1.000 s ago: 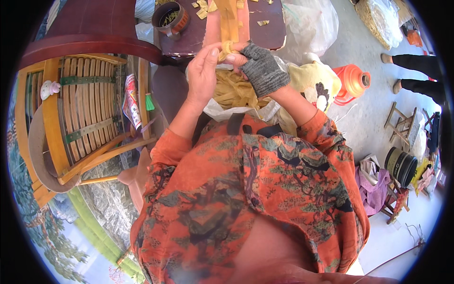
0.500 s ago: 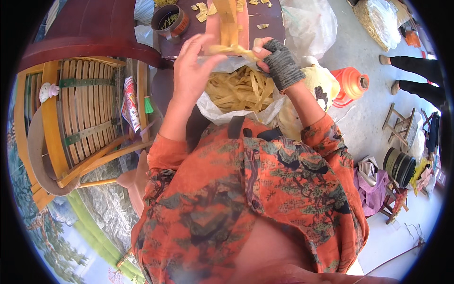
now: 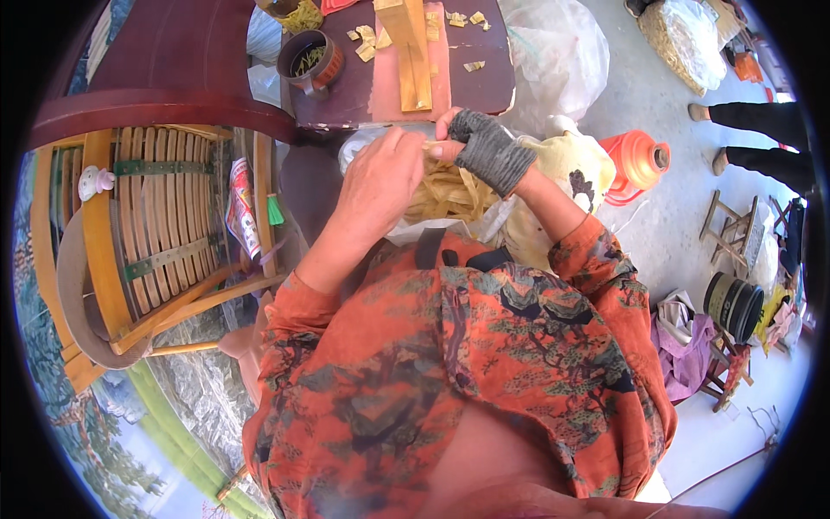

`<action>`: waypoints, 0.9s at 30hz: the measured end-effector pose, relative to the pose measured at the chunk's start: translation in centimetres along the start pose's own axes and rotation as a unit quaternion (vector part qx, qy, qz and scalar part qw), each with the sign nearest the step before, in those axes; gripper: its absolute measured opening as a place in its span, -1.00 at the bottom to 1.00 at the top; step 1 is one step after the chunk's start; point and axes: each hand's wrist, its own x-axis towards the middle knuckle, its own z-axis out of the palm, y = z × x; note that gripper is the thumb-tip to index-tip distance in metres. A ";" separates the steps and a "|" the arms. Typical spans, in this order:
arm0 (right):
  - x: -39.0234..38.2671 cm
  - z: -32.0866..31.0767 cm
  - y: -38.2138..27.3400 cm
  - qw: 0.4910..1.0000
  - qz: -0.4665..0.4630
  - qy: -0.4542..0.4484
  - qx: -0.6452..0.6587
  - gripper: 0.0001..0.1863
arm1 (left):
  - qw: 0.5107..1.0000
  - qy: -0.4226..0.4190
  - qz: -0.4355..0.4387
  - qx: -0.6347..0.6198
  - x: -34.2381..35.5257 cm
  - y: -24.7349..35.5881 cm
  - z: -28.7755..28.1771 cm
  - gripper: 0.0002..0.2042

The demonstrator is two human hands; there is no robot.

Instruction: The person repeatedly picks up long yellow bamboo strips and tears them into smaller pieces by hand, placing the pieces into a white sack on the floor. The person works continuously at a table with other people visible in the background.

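Observation:
My left hand (image 3: pixel 380 183) and my right hand (image 3: pixel 487 149) meet above a bag, their fingertips almost touching. A short bit of pale yellow strip (image 3: pixel 430 145) shows between them, and both hands are closed on it. A grey fingerless glove (image 3: pixel 494 151) covers my right hand. Below my hands, similar flat yellow strips (image 3: pixel 445 195) fill a white plastic bag (image 3: pixel 415 232), partly hidden by my wrists. Just beyond my fingers an upright wooden block (image 3: pixel 413 69) stands on a pink board (image 3: pixel 387 97).
The dark red table (image 3: pixel 471 82) carries cut yellow pieces (image 3: pixel 367 52) and a mug (image 3: pixel 311 62). A slatted wooden chair (image 3: pixel 169 229) stands at left. An orange flask (image 3: pixel 635 160) is at right, near a clear plastic bag (image 3: pixel 558 56). Another person's legs (image 3: pixel 765 143) show at far right.
My left hand was spread open beside the strip; it has closed and come right to my right hand. Both hands sit slightly nearer me, away from the wooden block.

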 end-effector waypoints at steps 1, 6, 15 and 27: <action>0.1 0.2 -0.3 1.000 -0.014 0.005 -0.006 -0.81 | 1.000 -0.002 0.008 -0.002 0.1 -0.1 0.0 -0.81; 0.1 1.1 -0.7 0.994 0.048 0.045 0.085 -0.73 | 1.000 0.023 0.017 0.009 -0.1 -0.2 0.9 -0.77; -1.5 2.3 -3.3 0.997 -0.030 0.048 0.051 -0.80 | 0.979 0.141 0.123 0.086 -0.3 -2.2 1.5 -0.87; -0.7 2.4 -3.5 0.994 -0.010 0.075 0.079 -0.84 | 0.986 0.130 0.100 0.037 -0.7 -3.3 3.4 -0.83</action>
